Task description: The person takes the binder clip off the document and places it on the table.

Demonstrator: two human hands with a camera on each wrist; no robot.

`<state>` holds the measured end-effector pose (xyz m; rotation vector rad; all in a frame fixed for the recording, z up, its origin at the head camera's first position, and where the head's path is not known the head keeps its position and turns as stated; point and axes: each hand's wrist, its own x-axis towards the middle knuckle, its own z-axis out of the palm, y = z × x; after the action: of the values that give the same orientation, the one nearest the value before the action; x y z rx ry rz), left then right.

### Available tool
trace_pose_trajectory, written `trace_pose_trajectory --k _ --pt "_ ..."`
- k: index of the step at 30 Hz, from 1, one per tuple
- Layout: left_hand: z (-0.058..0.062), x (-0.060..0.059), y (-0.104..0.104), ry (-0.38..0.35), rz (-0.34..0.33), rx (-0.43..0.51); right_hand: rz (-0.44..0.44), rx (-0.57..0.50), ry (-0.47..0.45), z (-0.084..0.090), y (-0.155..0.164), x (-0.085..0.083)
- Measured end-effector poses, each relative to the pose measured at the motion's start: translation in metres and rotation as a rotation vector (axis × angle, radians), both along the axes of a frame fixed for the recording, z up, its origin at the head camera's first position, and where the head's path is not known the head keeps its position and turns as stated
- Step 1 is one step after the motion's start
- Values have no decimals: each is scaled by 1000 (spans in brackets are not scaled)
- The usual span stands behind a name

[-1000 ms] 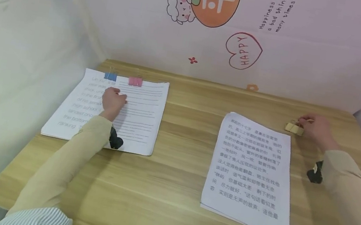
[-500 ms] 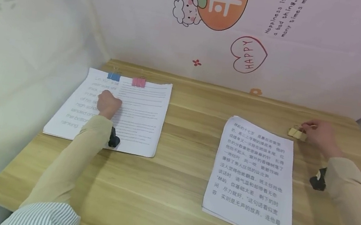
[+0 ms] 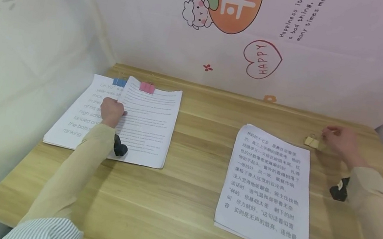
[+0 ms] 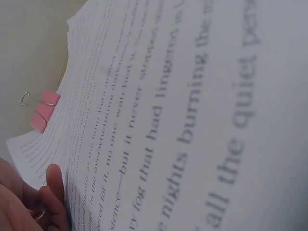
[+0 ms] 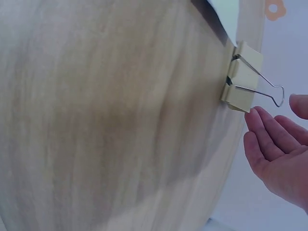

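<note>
A wooden bench (image 3: 178,201) fills the scene, walled in by pale panels with cartoon stickers (image 3: 228,4). Two piles of printed paper lie on it, well apart. On the person's left is a stack with English text (image 3: 146,129), held at its far edge by a pink binder clip (image 3: 147,87); it overlaps a second sheaf (image 3: 77,114) fastened with a blue binder clip (image 3: 119,82). On the right lies a loose stack with Chinese text (image 3: 267,186).

The left hand (image 3: 111,111) rests at the near left edge of the pink-clipped stack, its fingers (image 4: 54,180) curled and pinching the paper's edge, which is lifted slightly off the sheaf below.

The right hand (image 3: 342,141) is at the far right of the bench, just beside a small yellow binder clip (image 3: 311,141) that sits on the wood near the top right corner of the Chinese stack. Its fingers (image 5: 262,139) are relaxed and apart, close to the clip's wire handle without gripping it.
</note>
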<state>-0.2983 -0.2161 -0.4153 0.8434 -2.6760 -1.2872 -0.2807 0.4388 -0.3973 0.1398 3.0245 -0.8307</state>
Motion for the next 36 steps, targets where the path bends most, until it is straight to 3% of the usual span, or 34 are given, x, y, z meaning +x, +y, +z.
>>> trace_pose_trajectory --k 6,11,22,30,36 --pt "0 9 -3 8 43 127 -33 -29 13 10 -9 -7" --pt "-7 13 -2 21 70 200 -62 -36 38 16 -16 -9" --pt "-18 22 26 8 95 458 -101 -47 52 17 -21 -4" --pt "-6 38 57 36 46 579 -109 -99 53 15 -21 -2" --pt "-7 46 72 55 12 622 -133 -117 93 23 -36 -4"
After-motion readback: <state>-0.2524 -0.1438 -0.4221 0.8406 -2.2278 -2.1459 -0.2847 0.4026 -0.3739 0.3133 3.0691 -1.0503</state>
